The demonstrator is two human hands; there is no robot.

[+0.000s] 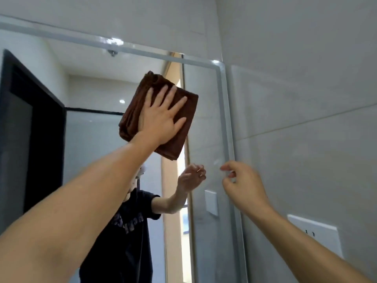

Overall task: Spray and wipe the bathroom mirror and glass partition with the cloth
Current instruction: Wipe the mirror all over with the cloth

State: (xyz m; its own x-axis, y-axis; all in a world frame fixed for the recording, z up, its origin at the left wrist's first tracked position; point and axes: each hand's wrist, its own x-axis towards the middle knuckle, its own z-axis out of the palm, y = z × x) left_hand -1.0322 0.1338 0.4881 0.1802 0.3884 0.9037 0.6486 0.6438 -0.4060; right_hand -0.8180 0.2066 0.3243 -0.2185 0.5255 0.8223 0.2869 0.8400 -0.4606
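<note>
A folded brown cloth (183, 127) lies flat against the bathroom mirror (206, 111), high up and near its right side. My left hand (161, 117) presses on the cloth with straight, spread fingers. My right hand (242, 184) hangs lower, close to the mirror's pale right frame edge (225, 119), its fingers loosely curled and holding nothing. The mirror reflects a person in a dark T-shirt and a raised hand. No spray bottle is in view.
Grey tiled wall (306, 88) runs to the right of the mirror, with a white socket plate (318, 233) low on it. The mirror reflects a dark door frame (40, 111) at the left and a glass partition (91, 139) behind.
</note>
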